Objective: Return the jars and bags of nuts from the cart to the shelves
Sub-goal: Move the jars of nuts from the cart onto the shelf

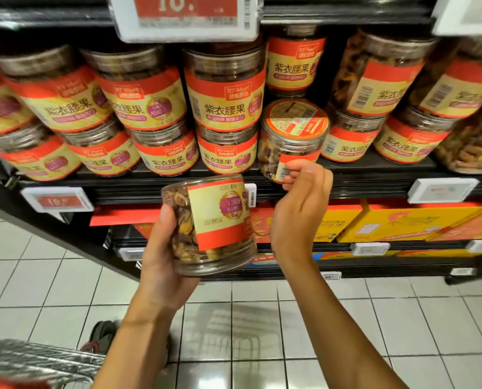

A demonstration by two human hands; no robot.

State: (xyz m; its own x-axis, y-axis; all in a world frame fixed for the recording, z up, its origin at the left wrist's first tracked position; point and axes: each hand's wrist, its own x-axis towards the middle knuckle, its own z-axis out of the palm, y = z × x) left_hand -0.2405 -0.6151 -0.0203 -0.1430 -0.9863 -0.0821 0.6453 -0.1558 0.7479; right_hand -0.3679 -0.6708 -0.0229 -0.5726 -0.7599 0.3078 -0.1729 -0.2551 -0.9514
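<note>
My left grip (164, 248) is closed round a jar (217, 223) of nuts. The thumb lies on the side nearest me and the palm cups its lower end. The jar is held in the air, tilted, with its red and cream label upside down. It hangs just below the front edge of the shelf (360, 186) and does not touch it.

My right grip (298, 209) is up and to the right of that jar, close beside it. Its fingers (290, 178) are curled, and their tips are at the lower edge of a tilted jar (290, 136) on the shelf. I cannot tell whether they pinch that jar or only touch it. The tilted jar leans with its round orange lid turned toward me, in a gap between its neighbours.

Above and to both sides of my right grip, stacked jars (225, 94) with the same label fill the shelf two high. To the far left of my left grip, a price tag (57, 199) hangs from the shelf edge. Below and to the right of my right grip, yellow boxes (402, 223) lie on a lower shelf.

Well below my left grip, at the bottom left, the wire rim of the cart (38, 363) shows, blurred. Next to it a shoe (102, 335) rests on the white tiled floor (402, 318).
</note>
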